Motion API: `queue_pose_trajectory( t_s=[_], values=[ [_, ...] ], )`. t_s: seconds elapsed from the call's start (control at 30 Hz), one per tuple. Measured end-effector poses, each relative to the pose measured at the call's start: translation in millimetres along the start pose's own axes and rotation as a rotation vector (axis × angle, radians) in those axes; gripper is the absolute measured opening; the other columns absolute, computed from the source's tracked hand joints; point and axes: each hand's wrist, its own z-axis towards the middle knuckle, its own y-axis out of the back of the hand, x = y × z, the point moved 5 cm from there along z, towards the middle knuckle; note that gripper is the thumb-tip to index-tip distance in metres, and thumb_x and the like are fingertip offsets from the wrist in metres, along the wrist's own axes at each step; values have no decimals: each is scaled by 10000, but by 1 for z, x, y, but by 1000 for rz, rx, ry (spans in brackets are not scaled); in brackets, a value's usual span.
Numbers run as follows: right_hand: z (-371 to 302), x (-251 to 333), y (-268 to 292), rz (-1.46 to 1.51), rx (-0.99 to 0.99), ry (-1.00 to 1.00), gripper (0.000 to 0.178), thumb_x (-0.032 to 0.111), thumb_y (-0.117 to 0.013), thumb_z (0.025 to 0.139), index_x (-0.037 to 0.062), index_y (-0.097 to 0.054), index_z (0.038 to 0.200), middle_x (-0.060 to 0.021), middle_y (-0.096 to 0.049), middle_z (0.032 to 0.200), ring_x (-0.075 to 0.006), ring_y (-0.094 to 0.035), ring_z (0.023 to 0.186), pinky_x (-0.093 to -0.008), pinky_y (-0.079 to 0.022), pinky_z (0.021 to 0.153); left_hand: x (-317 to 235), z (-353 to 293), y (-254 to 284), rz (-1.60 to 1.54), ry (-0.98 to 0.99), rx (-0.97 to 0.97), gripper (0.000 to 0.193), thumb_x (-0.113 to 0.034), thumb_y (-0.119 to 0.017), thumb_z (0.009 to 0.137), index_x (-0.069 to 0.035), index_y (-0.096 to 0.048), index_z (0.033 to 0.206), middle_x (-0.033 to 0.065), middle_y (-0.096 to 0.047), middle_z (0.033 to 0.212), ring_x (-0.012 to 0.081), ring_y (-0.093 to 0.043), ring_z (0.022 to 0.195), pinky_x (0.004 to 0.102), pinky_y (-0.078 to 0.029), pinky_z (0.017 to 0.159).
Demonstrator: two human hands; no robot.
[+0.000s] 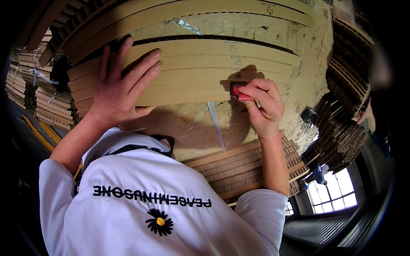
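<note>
Several long brown cardboard strips [183, 72] lie side by side on the worktable in front of me. My left hand [124, 83] rests on their left part, fingers spread, holding nothing. Between the fingers and thumb of my right hand [264, 104] is a small red and black stamp [240, 91]. It sits at the right part of the nearest strip, and I cannot tell whether its face touches the cardboard. Dark printed marks show on the strips beyond it, in a row running away from me.
More cardboard strips [205, 12] lie at the table's far side. A clear plastic band [215, 126] crosses the worn tabletop [294, 102]. A small dark block [308, 115] sits at the right edge. Stacked cardboard [232, 170] stands near me, with tied bundles [53, 109] at left. Another person's hand [366, 115] shows at right.
</note>
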Motion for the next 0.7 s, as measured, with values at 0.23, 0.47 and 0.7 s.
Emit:
queue_pose_trajectory(
  t_s=[0.23,0.47,0.7],
  values=[
    [1,1,-1,-24,-30,21,233,-41,-818,745,35,-768,960,-75,-659,938,-207,-642,822,-292,-522,699,1,-1,-2,-8,14,-24,1040,-387,-903,474,-148,-556,1424,-11,-409,1605,432,-245,1515,744,-190,1148],
    [1,-1,-2,-50,9,36,234,-47,-808,765,19,-763,984,-107,-659,994,-218,-660,868,-290,-537,746,3,-4,-4,4,21,19,1048,-385,-885,513,-156,-504,1462,22,-426,1601,473,-299,1481,740,-181,1146],
    [4,-7,-5,-78,-72,133,264,-16,-814,664,84,-762,902,-72,-668,905,-207,-667,740,-292,-534,602,-1,-1,-2,64,-26,-6,899,-355,-847,609,-84,-545,1411,98,-486,1547,508,-349,1445,732,-183,1146]
  ],
)
